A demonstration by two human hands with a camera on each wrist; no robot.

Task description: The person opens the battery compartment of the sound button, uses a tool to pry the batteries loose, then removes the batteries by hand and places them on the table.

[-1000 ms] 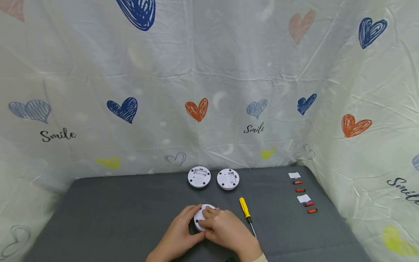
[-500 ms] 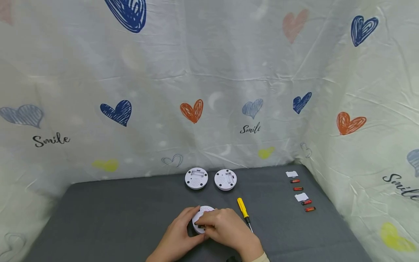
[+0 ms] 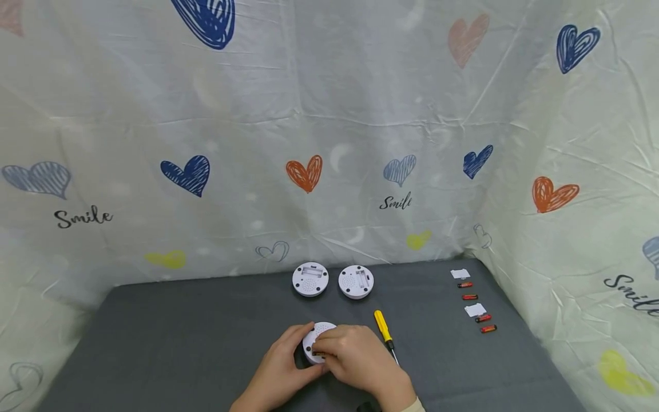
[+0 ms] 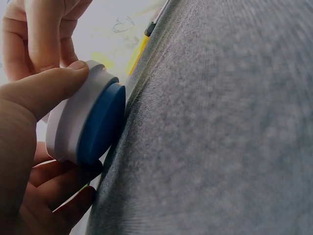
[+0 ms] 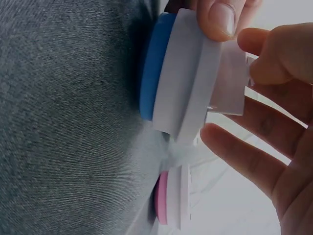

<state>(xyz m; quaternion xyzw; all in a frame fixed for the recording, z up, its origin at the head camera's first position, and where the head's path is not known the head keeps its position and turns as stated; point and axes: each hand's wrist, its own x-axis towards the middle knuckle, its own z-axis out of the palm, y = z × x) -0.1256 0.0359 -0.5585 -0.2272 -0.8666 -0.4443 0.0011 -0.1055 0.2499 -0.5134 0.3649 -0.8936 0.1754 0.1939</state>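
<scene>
My left hand (image 3: 283, 363) grips the rim of a round white device with a blue base (image 4: 105, 125), thumb on the near side and fingers around the other. The device lies blue side down on the grey table. With thumb and fingertips, my right hand (image 3: 355, 355) pinches a white battery cover (image 5: 231, 83), which stands raised from the device's upper face. A dark battery (image 3: 319, 354) shows beside the right fingertips in the head view. The right hand hides most of the cover and compartment there.
Two similar white devices (image 3: 310, 279) (image 3: 356, 281) with uncovered battery compartments stand at the back. A yellow-handled screwdriver (image 3: 382, 325) lies right of the hands. Farther right are two white covers (image 3: 460, 273) (image 3: 475, 310) and several red batteries (image 3: 469, 297).
The right fingers have gone from resting spread on the device's face to pinching the cover, now lifted, and the battery has come into sight. The left hand keeps its hold.
</scene>
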